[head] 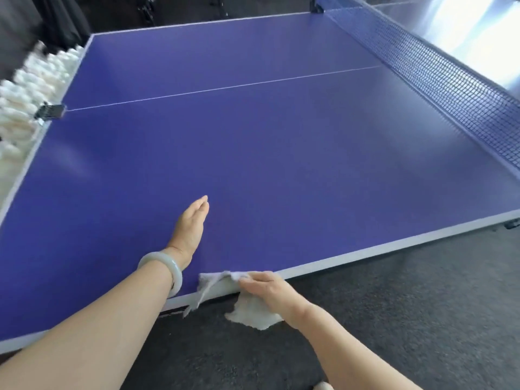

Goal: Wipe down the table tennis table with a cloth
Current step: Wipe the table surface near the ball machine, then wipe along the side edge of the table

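— Cloth [209, 282], pale grey and rumpled: where is it?
— Draped over the near edge of the blue table tennis table [253, 150]. Part lies on the top and the rest hangs below the white border. The right hand [270, 288] grips it there, fingers curled round the bunched fabric.
— And the other hand?
— The left hand [191, 223], with a pale stone-like bangle [166, 266] at the wrist, lies further in from that edge, fingers straight and together, holding nothing.
— So which step?
— I judge a wiping stroke at the near edge. Next, the cloth wants spreading flat and pushing toward the dark mesh net [436, 80], under steady pressure.
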Demonstrator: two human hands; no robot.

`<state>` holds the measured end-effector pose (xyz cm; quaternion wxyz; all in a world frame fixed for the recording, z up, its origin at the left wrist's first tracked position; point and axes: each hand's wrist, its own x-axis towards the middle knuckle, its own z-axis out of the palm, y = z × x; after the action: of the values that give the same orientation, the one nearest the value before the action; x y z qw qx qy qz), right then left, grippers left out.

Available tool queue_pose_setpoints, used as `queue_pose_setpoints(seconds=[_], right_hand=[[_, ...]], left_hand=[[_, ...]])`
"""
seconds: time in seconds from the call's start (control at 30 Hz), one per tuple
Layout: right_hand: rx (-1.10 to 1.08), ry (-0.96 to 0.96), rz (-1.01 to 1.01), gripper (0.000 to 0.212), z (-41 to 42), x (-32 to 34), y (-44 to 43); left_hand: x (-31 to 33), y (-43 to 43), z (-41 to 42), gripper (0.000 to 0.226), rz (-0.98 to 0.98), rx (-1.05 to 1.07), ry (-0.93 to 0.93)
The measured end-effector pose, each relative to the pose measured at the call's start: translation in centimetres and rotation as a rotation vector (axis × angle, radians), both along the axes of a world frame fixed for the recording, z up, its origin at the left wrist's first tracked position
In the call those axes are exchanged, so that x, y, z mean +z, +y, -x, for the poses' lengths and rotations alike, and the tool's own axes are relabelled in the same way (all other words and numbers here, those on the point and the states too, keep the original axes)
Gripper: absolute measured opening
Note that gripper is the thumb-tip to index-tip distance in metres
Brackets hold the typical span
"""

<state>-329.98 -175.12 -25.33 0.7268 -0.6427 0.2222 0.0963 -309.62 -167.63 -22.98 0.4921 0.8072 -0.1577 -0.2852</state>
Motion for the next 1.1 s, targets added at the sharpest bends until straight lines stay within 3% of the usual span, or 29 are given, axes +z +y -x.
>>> queue_pose_setpoints(seconds=[0.03,0.1,0.2,0.33,0.4,0.47,0.53,0.57,0.63,0.67,0.77,0.87,0.93,1.03,1.1], right_hand=[[-0.198,0.012,-0.214,0.023,1.6,1.2,-0.7],[-0.465,-0.02,-0.433,0.034,4.6,3.3,-1.8],[-0.601,-0.072,-0.566,0.04,7.5,7.1,-2.4],[-0.704,-0.171,-0.672,0.042,10.9,10.5,-1.8],[-0.811,-0.223,-0.701,0.045,11.9,11.4,-0.5],[-0.928,-0.293,-0.756,0.049,12.0,12.2,1.4],[-1.136,-0.325,-0.814,0.049,12.3,12.7,2.7],[-1.245,-0.346,-0.867,0.046,12.9,13.0,3.1],[-1.424,-0.366,-0.901,0.036,14.8,13.8,3.6],[-1.449,-0.369,-0.879,0.033,15.8,14.1,4.0],[-1.351,-0.272,-0.798,0.04,17.0,14.2,6.5],[-1.161,-0.199,-0.753,0.046,17.4,14.7,9.9],[-1.12,-0.181,-0.675,0.044,18.1,15.2,11.0],[-1.116,-0.114,-0.515,0.038,20.2,15.4,12.0],[-1.127,-0.056,-0.401,0.034,21.5,15.0,12.8]], left_hand=[[0.8,1.1,0.7,0.043,0.008,0.009,-0.007],[2.6,2.4,2.6,0.043,-0.022,0.009,-0.044],[5.5,2.3,5.8,0.044,-0.072,-0.059,-0.144],[9.5,0.7,11.0,0.045,0.027,-0.205,-0.309],[10.9,0.4,14.5,0.047,0.176,-0.371,-0.479],[11.0,1.0,18.4,0.052,0.293,-0.742,-0.606],[8.9,2.4,20.9,0.052,0.102,-1.049,-0.691],[7.5,3.3,21.1,0.051,-0.147,-1.041,-0.68],[6.8,4.9,20.1,0.054,-0.633,-0.803,-0.594],[6.9,5.4,19.8,0.055,-0.679,-0.706,-0.523],[8.4,6.1,21.6,0.05,-0.283,-0.67,-0.225],[10.8,7.2,24.9,0.05,-0.008,-0.563,0.436],[11.4,8.0,25.3,0.042,0.029,-0.444,0.72],[11.4,9.5,25.1,0.027,0.063,-0.357,0.798],[11.2,10.3,25.7,0.019,0.133,-0.369,0.696]])
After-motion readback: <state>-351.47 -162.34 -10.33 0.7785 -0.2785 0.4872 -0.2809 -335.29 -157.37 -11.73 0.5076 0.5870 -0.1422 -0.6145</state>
